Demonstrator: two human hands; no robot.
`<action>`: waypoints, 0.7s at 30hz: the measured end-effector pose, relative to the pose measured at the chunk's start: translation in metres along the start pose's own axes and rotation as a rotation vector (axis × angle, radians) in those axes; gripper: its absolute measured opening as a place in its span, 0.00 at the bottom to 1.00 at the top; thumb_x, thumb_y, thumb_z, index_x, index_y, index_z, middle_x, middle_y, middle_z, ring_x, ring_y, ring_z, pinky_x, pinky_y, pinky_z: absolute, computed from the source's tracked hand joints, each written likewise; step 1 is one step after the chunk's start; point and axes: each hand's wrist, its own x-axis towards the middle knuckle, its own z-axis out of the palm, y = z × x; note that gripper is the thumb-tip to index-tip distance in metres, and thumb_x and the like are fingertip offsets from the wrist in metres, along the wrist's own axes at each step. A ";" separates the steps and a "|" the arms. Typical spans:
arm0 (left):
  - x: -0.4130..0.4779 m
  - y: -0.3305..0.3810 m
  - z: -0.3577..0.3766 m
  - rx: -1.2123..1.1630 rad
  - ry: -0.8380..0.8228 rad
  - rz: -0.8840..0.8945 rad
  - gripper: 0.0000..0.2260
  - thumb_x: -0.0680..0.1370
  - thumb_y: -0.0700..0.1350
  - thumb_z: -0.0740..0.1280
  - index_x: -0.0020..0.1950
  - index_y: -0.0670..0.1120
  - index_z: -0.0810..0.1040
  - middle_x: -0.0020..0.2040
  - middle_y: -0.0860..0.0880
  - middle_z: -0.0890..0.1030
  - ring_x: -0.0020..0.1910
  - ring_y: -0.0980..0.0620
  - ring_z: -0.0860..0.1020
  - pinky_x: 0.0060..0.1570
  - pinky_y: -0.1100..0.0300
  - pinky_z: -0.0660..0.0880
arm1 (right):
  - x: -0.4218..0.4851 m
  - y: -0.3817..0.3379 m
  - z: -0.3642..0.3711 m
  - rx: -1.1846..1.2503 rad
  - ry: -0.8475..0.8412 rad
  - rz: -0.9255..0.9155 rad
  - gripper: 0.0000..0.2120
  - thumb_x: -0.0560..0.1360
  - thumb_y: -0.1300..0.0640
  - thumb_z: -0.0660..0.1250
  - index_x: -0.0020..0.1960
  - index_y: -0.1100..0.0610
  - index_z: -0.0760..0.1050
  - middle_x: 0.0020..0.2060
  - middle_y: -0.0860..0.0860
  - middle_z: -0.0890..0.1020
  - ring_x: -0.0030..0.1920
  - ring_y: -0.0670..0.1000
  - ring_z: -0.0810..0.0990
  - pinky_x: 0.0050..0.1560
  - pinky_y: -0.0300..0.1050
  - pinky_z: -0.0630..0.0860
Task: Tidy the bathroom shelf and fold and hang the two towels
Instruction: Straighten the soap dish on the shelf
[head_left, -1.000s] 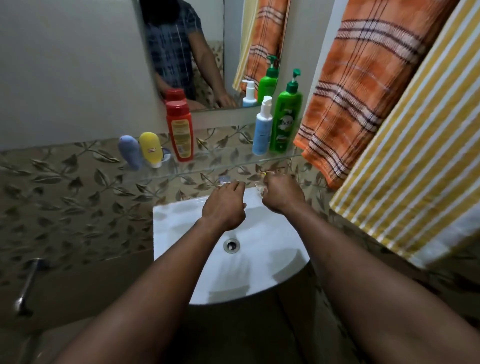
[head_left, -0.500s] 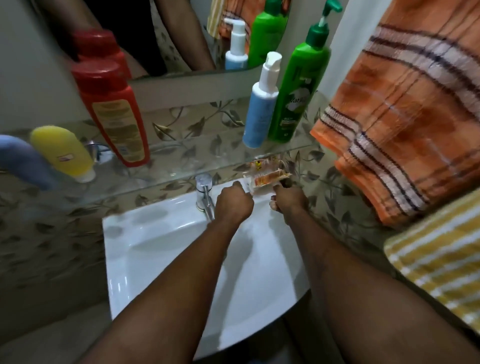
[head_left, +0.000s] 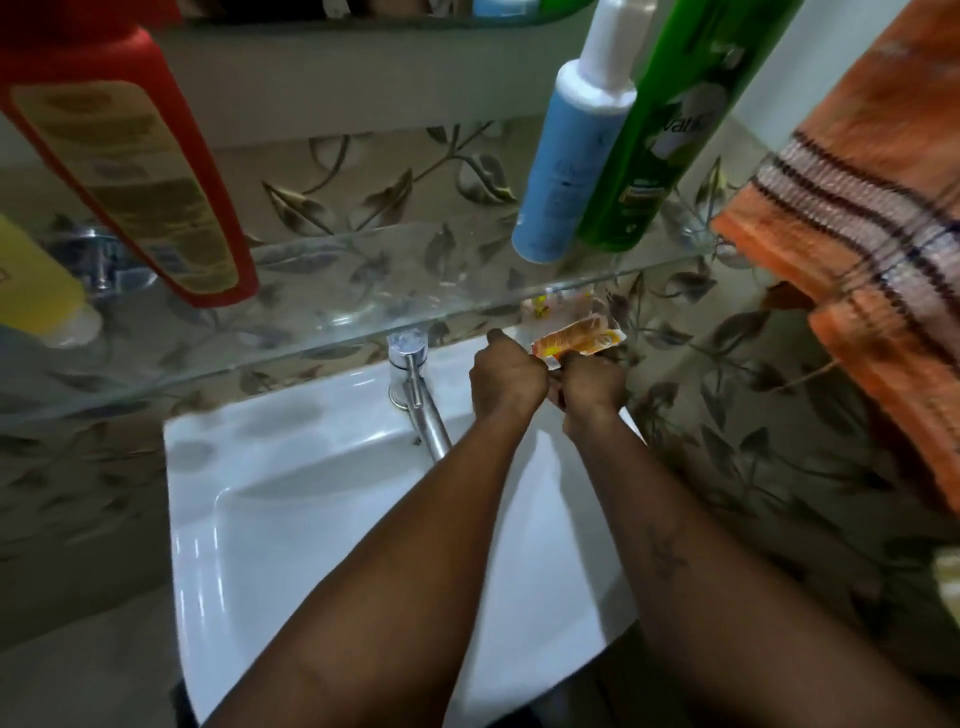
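Note:
Under the glass shelf (head_left: 363, 291), at the back right corner of the white sink (head_left: 291, 499), my left hand (head_left: 506, 379) and my right hand (head_left: 589, 387) sit side by side. Both pinch a small orange and yellow wrapper (head_left: 576, 338) from below. On the shelf stand a red bottle (head_left: 124, 156), a yellow bottle (head_left: 36, 291), a blue bottle with a white pump (head_left: 571, 166) and a green pump bottle (head_left: 660, 130). An orange striped towel (head_left: 872, 249) hangs at the right. Only a corner of the yellow striped towel (head_left: 948, 577) shows at the right edge.
A chrome tap (head_left: 415, 395) stands just left of my left hand. A chrome fitting (head_left: 101, 260) sits behind the shelf at the left. Leaf-patterned tiles (head_left: 727, 467) cover the wall around the sink. The mirror's lower edge (head_left: 363, 78) runs above the shelf.
My head has dropped closer to the sink and shelf. Both hands stayed at the sink's back right corner and came together on the orange wrapper, which now sticks out above them.

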 end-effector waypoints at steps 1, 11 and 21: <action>-0.008 -0.005 -0.001 -0.026 -0.005 -0.006 0.16 0.79 0.42 0.67 0.65 0.42 0.73 0.61 0.40 0.81 0.61 0.37 0.80 0.47 0.55 0.70 | -0.010 0.004 -0.005 -0.003 0.025 -0.014 0.07 0.78 0.64 0.66 0.46 0.60 0.83 0.45 0.61 0.87 0.40 0.56 0.86 0.34 0.38 0.81; -0.160 -0.109 -0.066 -0.338 -0.054 -0.034 0.12 0.75 0.45 0.64 0.57 0.45 0.72 0.51 0.43 0.82 0.42 0.39 0.86 0.39 0.48 0.85 | -0.191 0.077 -0.062 0.057 -0.035 -0.127 0.10 0.77 0.61 0.68 0.38 0.60 0.73 0.27 0.55 0.81 0.34 0.56 0.87 0.43 0.53 0.87; -0.305 -0.315 -0.222 -0.596 0.142 -0.212 0.04 0.82 0.41 0.64 0.51 0.41 0.73 0.41 0.36 0.85 0.26 0.43 0.84 0.25 0.55 0.80 | -0.383 0.211 0.013 -0.229 -0.466 -0.231 0.16 0.66 0.43 0.67 0.44 0.54 0.79 0.36 0.54 0.86 0.43 0.61 0.87 0.51 0.66 0.83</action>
